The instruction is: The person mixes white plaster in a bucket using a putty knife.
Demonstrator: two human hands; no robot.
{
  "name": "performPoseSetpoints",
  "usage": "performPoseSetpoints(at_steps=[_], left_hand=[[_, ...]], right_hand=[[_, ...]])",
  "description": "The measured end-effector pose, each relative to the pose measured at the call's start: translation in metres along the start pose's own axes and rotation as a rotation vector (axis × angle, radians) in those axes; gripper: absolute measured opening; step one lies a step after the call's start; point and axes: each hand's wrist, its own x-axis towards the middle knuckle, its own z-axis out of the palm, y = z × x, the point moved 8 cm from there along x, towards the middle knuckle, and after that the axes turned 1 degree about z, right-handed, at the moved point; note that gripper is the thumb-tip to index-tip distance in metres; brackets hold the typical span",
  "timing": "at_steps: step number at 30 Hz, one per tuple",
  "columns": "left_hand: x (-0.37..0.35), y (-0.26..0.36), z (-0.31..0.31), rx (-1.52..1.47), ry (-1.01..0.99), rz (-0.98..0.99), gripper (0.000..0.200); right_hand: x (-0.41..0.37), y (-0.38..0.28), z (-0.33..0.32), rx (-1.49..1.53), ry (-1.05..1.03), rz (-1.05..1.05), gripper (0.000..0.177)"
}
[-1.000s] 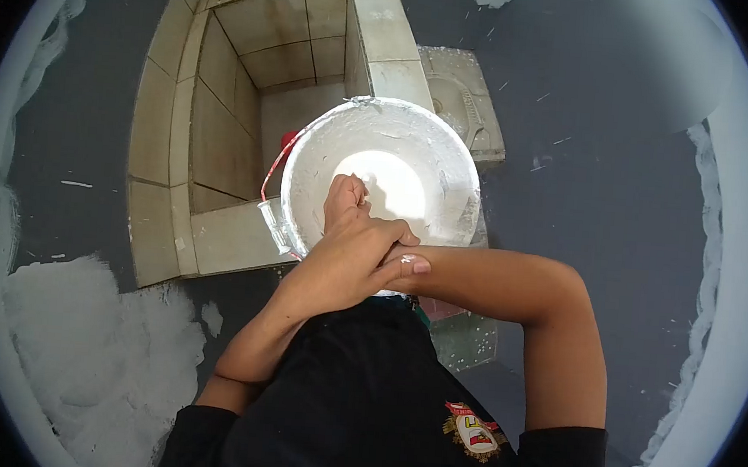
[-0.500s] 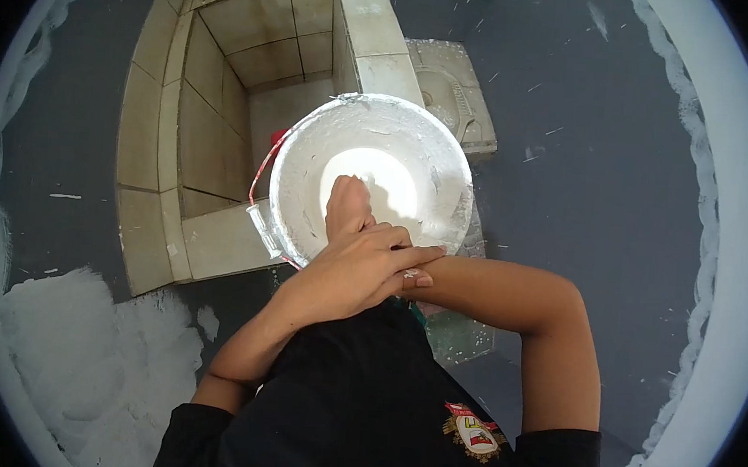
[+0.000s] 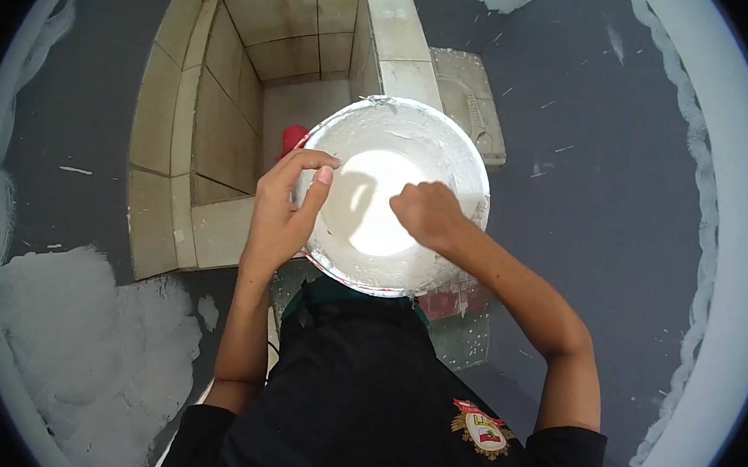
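Observation:
A white bucket [image 3: 354, 277], smeared with paint on its rim and inner wall, stands in front of my body with bright white liquid [image 3: 383, 234] at its bottom. My left hand [image 3: 285, 206] is at the bucket's left rim, thumb and index finger apart and curved over the opening. My right hand [image 3: 430, 213] reaches in from the right and is closed in a fist over the liquid. The underside of that fist is hidden, so I cannot tell what it holds, if anything. A shadow falls on the liquid between the hands.
A tiled basin [image 3: 186, 134] stands beyond the bucket to the left, with a red object [image 3: 294, 137] inside it. A squat toilet [image 3: 470, 106] lies behind on the right. Dark grey walls [image 3: 568, 186] carry white splashes, and a large white patch [image 3: 93, 344] covers the lower left.
My left hand has come off my right forearm and moved up to the bucket's left rim. My right fist has shifted right over the liquid. The forearms are uncrossed now.

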Motion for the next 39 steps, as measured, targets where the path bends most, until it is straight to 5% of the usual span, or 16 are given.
performPoseSetpoints(at_steps=[6,19,27,31,39], left_hand=[[0.000,-0.010,0.008,0.162,0.038,0.089,0.012],[-0.006,-0.008,0.016,0.396,-0.011,0.122,0.012],[0.000,0.004,0.019,0.225,-0.087,0.098,0.012],[0.004,0.003,0.024,0.044,-0.112,0.046,0.016],[0.000,-0.021,0.030,0.108,-0.131,0.018,0.020]], right_hand=[[0.021,-0.003,0.018,0.214,0.018,-0.099,0.011],[-0.009,0.007,0.021,-0.044,-0.199,0.081,0.012],[0.035,-0.005,0.025,0.281,-0.175,-0.010,0.017],[0.036,0.023,0.004,0.083,0.053,0.088,0.014],[0.000,-0.008,0.030,0.097,-0.210,0.026,0.013]])
